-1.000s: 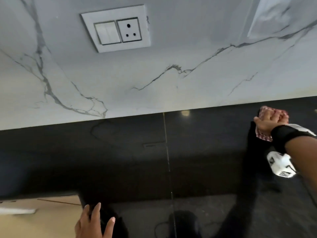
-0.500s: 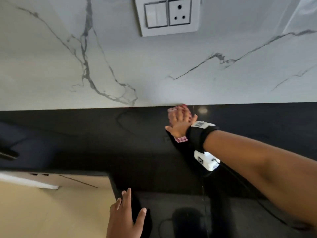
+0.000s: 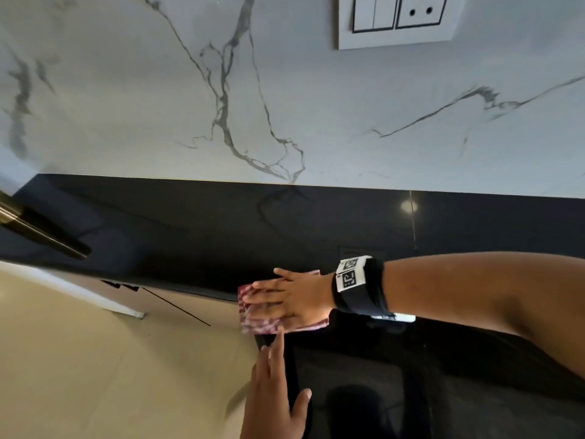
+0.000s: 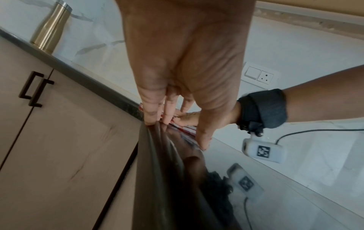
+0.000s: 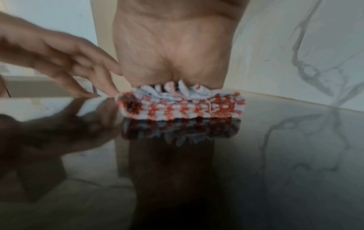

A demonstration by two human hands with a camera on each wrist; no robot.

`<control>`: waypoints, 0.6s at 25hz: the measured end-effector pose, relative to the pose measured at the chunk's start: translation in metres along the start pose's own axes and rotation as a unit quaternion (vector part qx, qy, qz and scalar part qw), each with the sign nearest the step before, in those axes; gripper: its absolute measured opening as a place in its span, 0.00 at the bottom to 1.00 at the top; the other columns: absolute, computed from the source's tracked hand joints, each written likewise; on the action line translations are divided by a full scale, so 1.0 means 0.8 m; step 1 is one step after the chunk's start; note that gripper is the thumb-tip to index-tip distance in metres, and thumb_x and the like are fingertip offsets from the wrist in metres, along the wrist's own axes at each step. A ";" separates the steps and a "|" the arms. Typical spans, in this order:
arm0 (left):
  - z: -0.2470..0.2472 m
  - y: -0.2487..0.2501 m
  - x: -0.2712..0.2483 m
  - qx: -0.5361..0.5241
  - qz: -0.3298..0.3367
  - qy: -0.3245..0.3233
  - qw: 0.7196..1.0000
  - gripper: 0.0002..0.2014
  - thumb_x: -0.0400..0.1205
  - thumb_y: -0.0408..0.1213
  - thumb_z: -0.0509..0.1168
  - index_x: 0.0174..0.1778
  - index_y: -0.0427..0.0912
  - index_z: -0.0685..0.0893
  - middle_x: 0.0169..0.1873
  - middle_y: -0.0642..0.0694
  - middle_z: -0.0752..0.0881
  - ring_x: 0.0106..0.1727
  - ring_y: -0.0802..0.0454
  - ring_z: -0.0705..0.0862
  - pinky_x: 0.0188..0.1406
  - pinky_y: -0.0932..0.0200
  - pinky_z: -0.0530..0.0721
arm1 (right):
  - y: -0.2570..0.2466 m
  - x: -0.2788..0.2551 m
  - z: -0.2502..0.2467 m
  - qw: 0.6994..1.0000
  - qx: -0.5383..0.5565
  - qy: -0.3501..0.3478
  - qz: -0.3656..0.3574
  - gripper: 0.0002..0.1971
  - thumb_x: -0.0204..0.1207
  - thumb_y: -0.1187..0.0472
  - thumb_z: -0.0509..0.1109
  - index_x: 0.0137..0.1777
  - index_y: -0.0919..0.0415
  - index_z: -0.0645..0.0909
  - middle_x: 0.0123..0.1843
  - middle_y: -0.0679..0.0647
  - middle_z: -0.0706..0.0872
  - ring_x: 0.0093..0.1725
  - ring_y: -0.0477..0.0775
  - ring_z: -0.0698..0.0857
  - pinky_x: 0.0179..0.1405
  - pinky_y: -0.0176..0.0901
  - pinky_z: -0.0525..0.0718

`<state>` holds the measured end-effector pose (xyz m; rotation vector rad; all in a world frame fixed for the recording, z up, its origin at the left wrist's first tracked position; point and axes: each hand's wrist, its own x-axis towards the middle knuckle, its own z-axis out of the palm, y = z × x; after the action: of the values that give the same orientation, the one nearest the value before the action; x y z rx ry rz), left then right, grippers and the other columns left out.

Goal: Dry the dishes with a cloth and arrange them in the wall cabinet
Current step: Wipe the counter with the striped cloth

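A large glossy black tray (image 3: 380, 391) fills the lower right of the head view, and its mirror surface reflects the wall. My left hand (image 3: 278, 372) holds its left edge, thumb on top and fingers along the rim (image 4: 155, 115). My right hand (image 3: 272, 293) lies flat with straight fingers on a folded red-and-white checked cloth (image 3: 266, 323) and presses it onto the tray's far left corner. The right wrist view shows the cloth (image 5: 181, 105) bunched under the palm, with the left hand's fingers (image 5: 78, 66) just beside it.
A white marble wall with a switch-and-socket plate (image 3: 399, 20) rises behind a dark countertop (image 3: 190, 223). A brass-coloured bar (image 3: 41, 236) juts in at the left. A gold metal bottle (image 4: 51, 26) stands on the counter above beige cabinet doors with black handles (image 4: 33, 88).
My right hand has swept the cloth leftward across the tray and down to its near-left corner, close to the left hand. The left hand has kept its hold on the edge.
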<state>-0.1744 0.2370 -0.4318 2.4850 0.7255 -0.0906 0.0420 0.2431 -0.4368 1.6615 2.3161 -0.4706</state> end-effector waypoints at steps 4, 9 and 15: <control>-0.015 0.008 0.012 0.033 -0.030 -0.040 0.998 0.48 0.83 0.57 0.61 0.81 0.54 0.27 0.83 0.54 0.50 0.85 0.54 0.50 0.80 0.64 0.57 | 0.097 0.046 -0.036 0.981 0.050 0.040 0.182 0.32 0.88 0.45 0.48 0.86 0.47 0.38 0.87 0.49 0.36 0.86 0.54 0.35 0.81 0.65 0.43; 0.007 -0.004 0.017 0.075 0.029 0.053 0.995 0.54 0.77 0.61 0.65 0.82 0.48 0.31 0.82 0.45 0.62 0.82 0.49 0.66 0.75 0.61 0.70 | 0.157 0.110 -0.078 0.933 0.109 0.050 0.340 0.36 0.86 0.45 0.54 0.84 0.41 0.34 0.87 0.46 0.33 0.85 0.56 0.33 0.81 0.66 0.42; 0.028 -0.037 0.004 0.155 0.017 -0.026 0.987 0.75 0.45 0.74 0.69 0.86 0.45 0.45 0.58 0.50 0.85 0.53 0.53 0.90 0.43 0.67 0.86 | 0.043 0.158 -0.073 0.994 0.001 -0.006 0.105 0.33 0.87 0.42 0.49 0.86 0.46 0.37 0.87 0.48 0.35 0.85 0.57 0.35 0.81 0.68 0.39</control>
<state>-0.1853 0.2479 -0.4661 2.7762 0.6915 -0.2726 0.0334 0.3860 -0.4359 1.8719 2.1021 -0.4362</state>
